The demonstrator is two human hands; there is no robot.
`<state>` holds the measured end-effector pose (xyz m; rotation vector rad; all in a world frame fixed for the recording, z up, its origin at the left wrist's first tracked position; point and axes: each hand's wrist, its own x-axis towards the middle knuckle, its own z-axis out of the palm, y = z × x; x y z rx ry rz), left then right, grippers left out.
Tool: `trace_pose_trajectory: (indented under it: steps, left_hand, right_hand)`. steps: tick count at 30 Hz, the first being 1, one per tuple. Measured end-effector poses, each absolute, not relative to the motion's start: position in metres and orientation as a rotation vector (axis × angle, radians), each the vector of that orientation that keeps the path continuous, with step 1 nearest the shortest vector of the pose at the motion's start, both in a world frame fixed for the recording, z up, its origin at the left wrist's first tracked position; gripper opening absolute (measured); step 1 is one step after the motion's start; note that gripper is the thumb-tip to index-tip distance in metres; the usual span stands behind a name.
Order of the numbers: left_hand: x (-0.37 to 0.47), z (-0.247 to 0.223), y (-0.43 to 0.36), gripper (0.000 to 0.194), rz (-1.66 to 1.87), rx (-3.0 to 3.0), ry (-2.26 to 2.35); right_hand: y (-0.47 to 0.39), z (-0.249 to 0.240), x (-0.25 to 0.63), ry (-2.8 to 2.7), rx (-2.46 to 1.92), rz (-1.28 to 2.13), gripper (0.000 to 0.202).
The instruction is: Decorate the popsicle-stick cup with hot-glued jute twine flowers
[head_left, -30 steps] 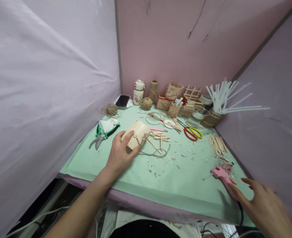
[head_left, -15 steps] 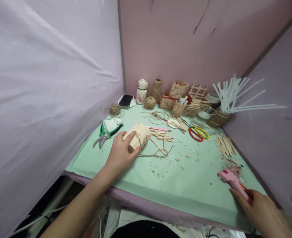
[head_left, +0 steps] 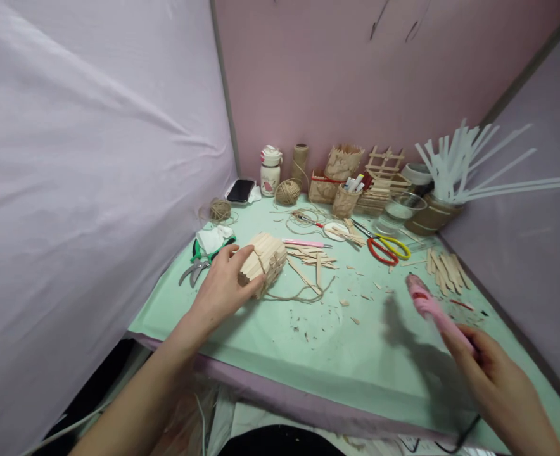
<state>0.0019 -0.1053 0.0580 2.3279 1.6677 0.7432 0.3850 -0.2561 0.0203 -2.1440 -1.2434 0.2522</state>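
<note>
A small round holder made of wooden craft sticks (head_left: 269,250) lies on its side on the green tabletop, with twine trailing from it. My left hand (head_left: 225,278) grips its left end, thumb on the near side and fingers over the top. At the right, my right hand (head_left: 486,364) is wrapped round the handle of a pink hot glue gun (head_left: 425,304). The gun is raised above the table, its nozzle pointing away from me, and its shadow falls on the cloth.
Pruning shears (head_left: 197,269) lie left of the holder. Loose craft sticks (head_left: 311,256), a pink pen (head_left: 303,243) and scissors (head_left: 387,248) lie beyond. A ball of twine (head_left: 287,191), a bottle (head_left: 270,171) and a pot of white glue sticks (head_left: 434,212) stand at the back.
My right hand has lifted the glue gun off the table and swung its nozzle forward. My left hand has shifted slightly on the holder, which has turned a little.
</note>
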Motion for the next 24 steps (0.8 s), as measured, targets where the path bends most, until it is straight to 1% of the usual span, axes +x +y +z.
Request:
trace_pose_trajectory:
  steps: [3,6,8,10,12,14,19,24]
  left_hand:
    - [-0.002,0.063,-0.105,0.056,0.711,2.356,1.606]
    - [-0.007,0.07,-0.099,0.059,0.735,2.363,1.532]
    - [-0.011,0.076,-0.089,0.051,0.776,2.364,1.463]
    - [-0.014,0.082,-0.074,0.034,0.808,2.386,1.353]
    - [-0.017,0.087,-0.059,0.026,0.726,2.423,1.213]
    - [-0.017,0.091,-0.046,0.024,0.659,2.448,1.111]
    - [-0.011,0.1,-0.033,0.022,0.487,2.459,1.001]
    - [-0.003,0.107,-0.028,0.017,0.35,2.494,0.939]
  right_hand:
    - [-0.263,0.005,0.388,-1.453,-2.057,0.191,0.047]
    - [-0.277,-0.013,0.391,-1.546,-1.995,0.15,0.047]
    - [-0.286,-0.026,0.39,-1.586,-1.97,0.154,0.048]
    - [-0.292,-0.037,0.389,-1.631,-1.944,0.136,0.049]
    - [-0.295,-0.046,0.388,-1.679,-1.925,0.08,0.049]
    - [-0.294,-0.051,0.389,-1.727,-1.928,0.007,0.051]
    - [-0.283,-0.052,0.393,-1.829,-1.929,-0.207,0.066]
    - [-0.267,-0.056,0.395,-1.926,-1.842,-0.197,0.067]
